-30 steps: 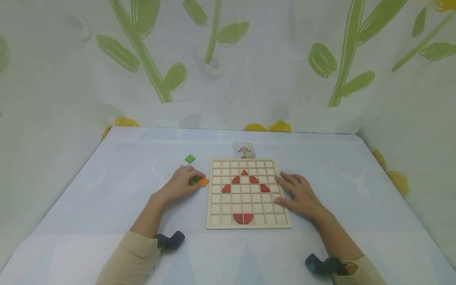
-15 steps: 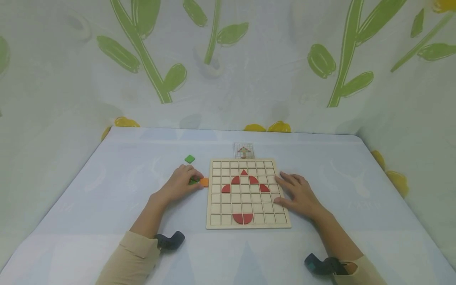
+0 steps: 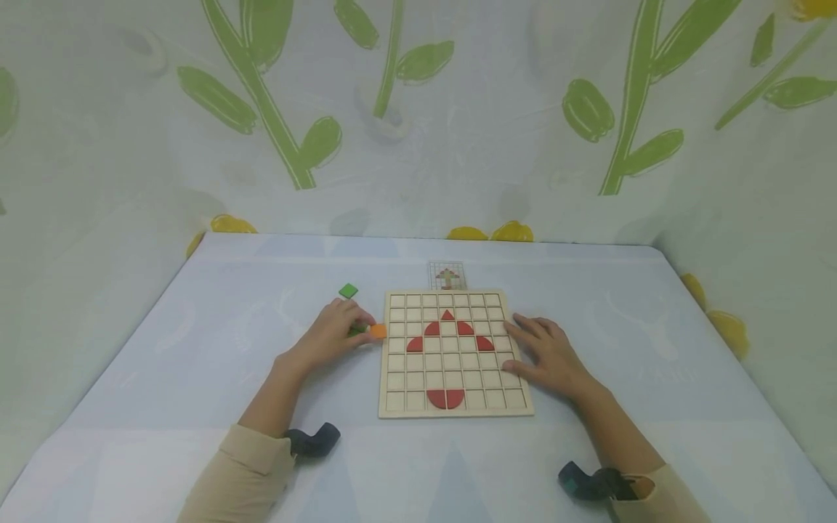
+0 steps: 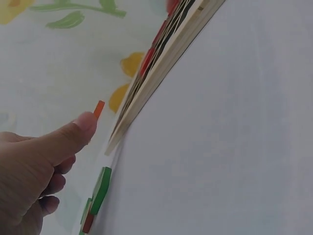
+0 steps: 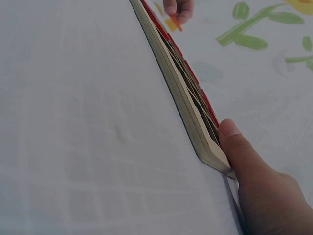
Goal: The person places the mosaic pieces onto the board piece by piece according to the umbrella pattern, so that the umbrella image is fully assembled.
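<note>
My left hand (image 3: 336, 330) pinches an orange square tile (image 3: 378, 331) between thumb and fingers, right at the left edge of the wooden grid board (image 3: 397, 381). In the left wrist view the orange tile (image 4: 99, 108) stands out past the thumb tip, raised above the table. Below those fingers lie green tiles (image 4: 101, 191), stacked with a reddish-brown piece and partly hidden by the hand in the head view. My right hand (image 3: 549, 356) rests at the board's right edge with fingers spread. Its thumb (image 5: 234, 139) touches the board's side.
Red pieces sit in the grid: a triangle (image 3: 447, 315), quarter circles such as one (image 3: 432, 329) below it, and two (image 3: 436, 399) forming a half disc near the front. A pattern card (image 3: 447, 275) lies behind the board. Another green tile (image 3: 349, 290) lies beyond the left hand.
The orange tile has turned from a slant to square with the board and shifted slightly right, onto the board's left edge. The right hand has stayed put.
</note>
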Demonstrator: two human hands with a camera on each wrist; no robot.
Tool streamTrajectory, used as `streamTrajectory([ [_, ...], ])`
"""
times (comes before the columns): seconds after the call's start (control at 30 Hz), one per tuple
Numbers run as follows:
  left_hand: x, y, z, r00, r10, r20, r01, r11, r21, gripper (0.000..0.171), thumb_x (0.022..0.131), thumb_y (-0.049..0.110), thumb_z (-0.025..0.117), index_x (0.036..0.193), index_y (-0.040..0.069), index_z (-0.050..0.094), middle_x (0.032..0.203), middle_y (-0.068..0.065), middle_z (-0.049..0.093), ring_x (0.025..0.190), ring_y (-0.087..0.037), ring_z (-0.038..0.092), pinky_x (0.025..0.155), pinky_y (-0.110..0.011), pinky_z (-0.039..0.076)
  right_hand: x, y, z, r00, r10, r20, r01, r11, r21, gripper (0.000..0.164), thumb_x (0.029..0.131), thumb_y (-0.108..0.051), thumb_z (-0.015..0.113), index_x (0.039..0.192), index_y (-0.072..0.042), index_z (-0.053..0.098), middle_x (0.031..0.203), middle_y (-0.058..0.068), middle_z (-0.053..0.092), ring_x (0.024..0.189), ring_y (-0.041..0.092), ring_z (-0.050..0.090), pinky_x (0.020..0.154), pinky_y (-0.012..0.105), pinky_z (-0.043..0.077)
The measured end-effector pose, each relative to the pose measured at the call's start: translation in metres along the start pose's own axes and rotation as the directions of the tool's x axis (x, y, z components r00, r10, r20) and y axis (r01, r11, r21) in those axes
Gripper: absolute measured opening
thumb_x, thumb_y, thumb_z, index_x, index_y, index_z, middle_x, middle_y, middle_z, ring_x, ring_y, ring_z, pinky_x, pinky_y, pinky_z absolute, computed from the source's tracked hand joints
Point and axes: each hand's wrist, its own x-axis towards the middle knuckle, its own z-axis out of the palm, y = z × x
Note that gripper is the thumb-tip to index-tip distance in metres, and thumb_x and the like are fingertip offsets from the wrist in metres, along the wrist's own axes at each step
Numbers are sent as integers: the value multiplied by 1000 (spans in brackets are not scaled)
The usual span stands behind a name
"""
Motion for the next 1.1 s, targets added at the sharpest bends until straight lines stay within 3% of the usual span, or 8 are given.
streamTrajectory([
  [0.5,9,24,13,999,50,-16,-50,998,-39,30,75,31,78,97,13,68,87,4,57,85,-15,47,74,-29,40,-2,1,-4,1000,-8,-10,8,1000,13,73,80,-49,67,140,-15,46,148,11,37,130,37,30,100,61,28],
  [0.67,7,31,17,999,38,16,-37,998,-45,31,77,35,77,99,15,68,88,6,56,86,-13,47,74,-28,41,-3,-1,-4,1000,-10,0,10,1000,17,73,80,-49,67,141,-14,45,148,11,37,131,39,30,101,61,27],
  [0.83,7,35,20,997,77,6,-77,996,-45,30,79,34,75,101,14,69,90,5,58,87,-14,47,76,-30,41,0,-2,-3,1000,-27,-15,27,999,26,73,80,-49,67,141,-15,46,148,11,37,130,37,31,101,61,28],
  [1.1,20,45,31,996,70,55,-67,997,-45,31,79,37,74,100,15,69,87,7,56,87,-12,46,77,-30,40,-1,-3,-2,1000,-10,-8,10,1000,11,73,80,-49,67,141,-15,45,148,11,37,131,37,30,101,60,27],
])
